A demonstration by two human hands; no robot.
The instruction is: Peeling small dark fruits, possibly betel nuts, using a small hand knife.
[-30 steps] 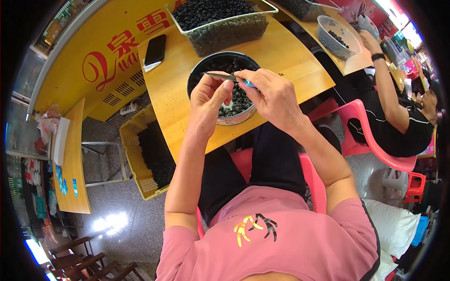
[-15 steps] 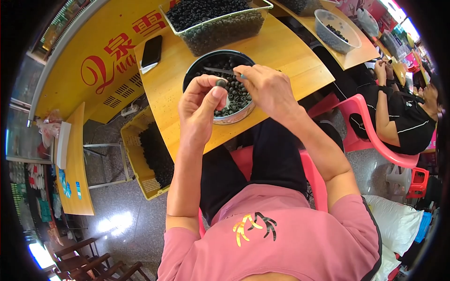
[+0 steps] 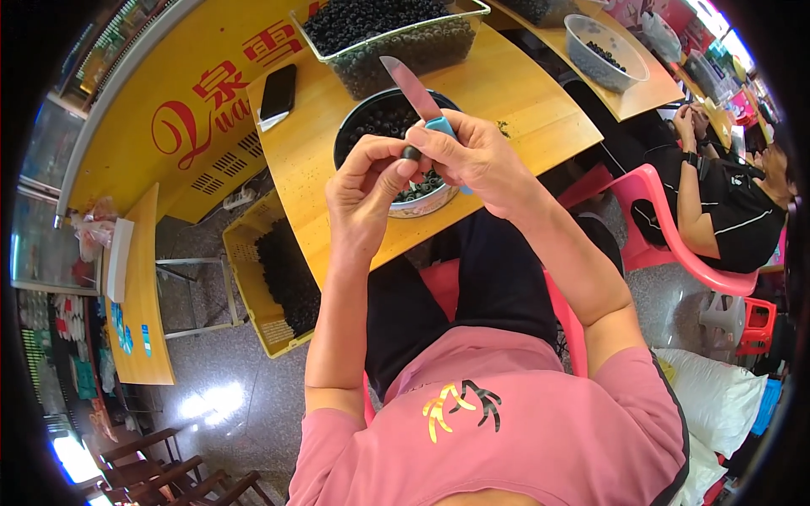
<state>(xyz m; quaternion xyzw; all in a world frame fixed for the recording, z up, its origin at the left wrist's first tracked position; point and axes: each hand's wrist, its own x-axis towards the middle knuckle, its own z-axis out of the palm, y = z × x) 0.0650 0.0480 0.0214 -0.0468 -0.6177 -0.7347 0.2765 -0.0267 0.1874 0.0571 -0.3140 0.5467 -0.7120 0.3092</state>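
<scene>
A small dark round piece (image 3: 411,153), perhaps a nut or fruit, is pinched between the thumb and fingers of my left hand (image 3: 364,184). My right hand (image 3: 474,154) is closed round the blue handle (image 3: 440,126) of a knife, its blade (image 3: 410,88) pointing up and away to the left. The right thumb and fingertips meet the left ones at the round piece. Both hands are over a round tub (image 3: 422,205) of similar dark pieces, some showing ring-like ends. What the right fingertips touch behind the piece is partly hidden.
On the wooden table (image 3: 531,101) stand a clear bin (image 3: 405,63) heaped with dark pieces and a phone (image 3: 278,91). A yellow crate (image 3: 240,253) of dark pieces is on the floor at left. A co-worker (image 3: 717,202) sits at right near a pink chair (image 3: 666,228).
The knife has swung from lying low over the tub to pointing up and away. My right hand has turned and come against the left, which still holds a dark piece.
</scene>
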